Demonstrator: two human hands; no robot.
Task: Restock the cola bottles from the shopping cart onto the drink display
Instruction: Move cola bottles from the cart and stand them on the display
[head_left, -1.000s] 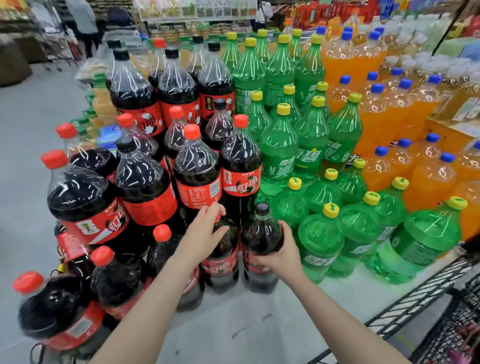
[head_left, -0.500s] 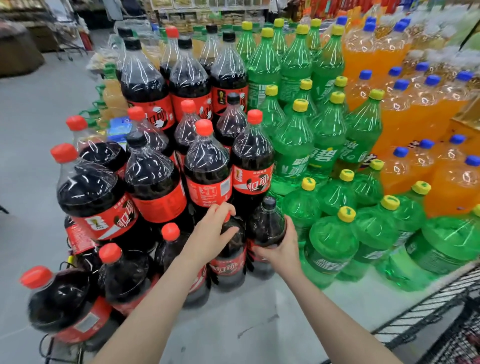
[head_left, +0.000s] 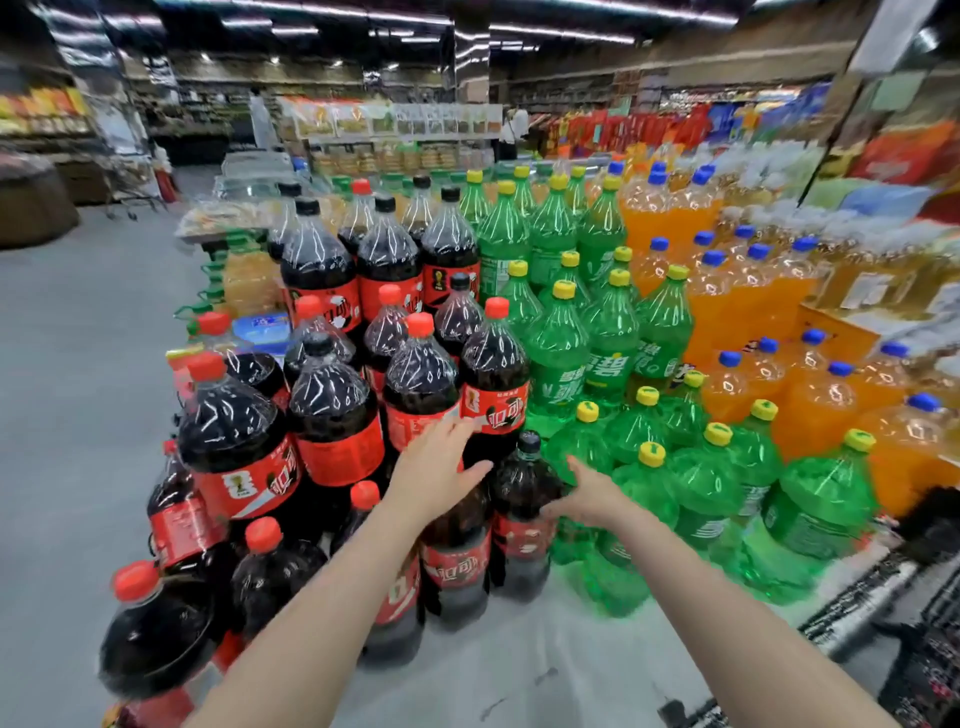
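Two cola bottles stand side by side in the front row of the display. One has a black cap; the other has its top hidden behind my left hand. My left hand hovers over that top with fingers straight and spread, holding nothing. My right hand is at the right side of the black-capped bottle, fingers loose, fingertips at its shoulder. Behind rise tiers of cola bottles with red and black caps.
Green soda bottles crowd the right side of the black-capped bottle, orange soda bottles beyond them. More cola bottles lean at the left corner. The black wire shopping cart is at the lower right. A grey floor aisle lies left.
My left hand has let go of the bottle's top and spread open. My right hand has loosened from the black-capped bottle's side. The view has tilted upward.
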